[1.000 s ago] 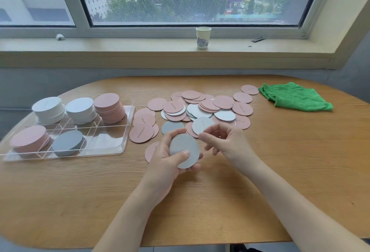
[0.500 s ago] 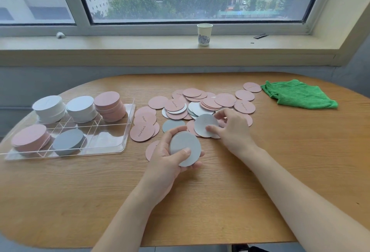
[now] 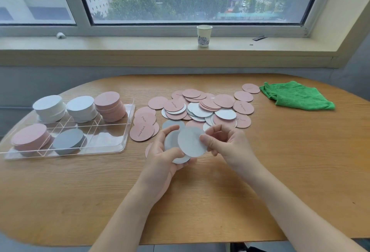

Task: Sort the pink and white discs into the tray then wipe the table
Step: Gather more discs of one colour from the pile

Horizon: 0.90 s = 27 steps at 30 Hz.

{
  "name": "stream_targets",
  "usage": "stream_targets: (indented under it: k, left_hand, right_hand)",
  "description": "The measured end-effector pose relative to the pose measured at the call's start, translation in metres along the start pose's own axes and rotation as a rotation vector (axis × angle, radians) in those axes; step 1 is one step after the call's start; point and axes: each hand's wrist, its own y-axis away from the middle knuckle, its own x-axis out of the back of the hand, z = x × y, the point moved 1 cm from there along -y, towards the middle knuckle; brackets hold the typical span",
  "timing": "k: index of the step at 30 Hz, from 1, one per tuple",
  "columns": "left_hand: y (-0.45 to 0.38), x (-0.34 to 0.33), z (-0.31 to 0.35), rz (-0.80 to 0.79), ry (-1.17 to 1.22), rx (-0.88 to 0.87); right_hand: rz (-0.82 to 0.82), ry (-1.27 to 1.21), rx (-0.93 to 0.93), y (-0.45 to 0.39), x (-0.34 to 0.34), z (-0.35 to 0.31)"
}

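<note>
right hand [image 3: 226, 143] lifted a white disc [image 3: 191, 141] from pile, brought to left hand's stack [image 3: 173, 141]

A paper cup [image 3: 204, 35] stands on the windowsill [image 3: 140, 44], with a small dark scrap [image 3: 259, 38] to its right.

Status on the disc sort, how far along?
Partly done: five stacks sit in the tray. In hand: left hand holds white discs, right hand pinches another white disc. Left: loose pile, untouched green cloth.
</note>
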Motion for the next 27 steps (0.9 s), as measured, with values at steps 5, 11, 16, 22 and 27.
stream_targets:
  k: [5, 11, 16, 22, 27]
  left_hand:
    - [0.004, 0.0, 0.0, -0.142, 0.025, 0.023]
    - [0.005, 0.004, -0.002, -0.098, -0.001, 0.002]
    - [0.01, 0.013, 0.003, -0.011, -0.01, 0.003]
    - [0.017, 0.035, 0.015, 0.113, -0.037, -0.031]
    - [0.019, 0.044, 0.018, 0.144, -0.047, -0.051]
  right_hand:
    - [-0.001, 0.13, 0.038, 0.004, -0.012, 0.007]
    - [-0.035, 0.222, 0.065, 0.003, -0.018, 0.004]
    - [0.012, 0.391, 0.094, -0.015, -0.021, 0.004]
    - [0.047, 0.789, 0.2, -0.061, -0.042, 0.015]
    - [0.022, 0.912, 0.118, -0.082, -0.057, 0.019]
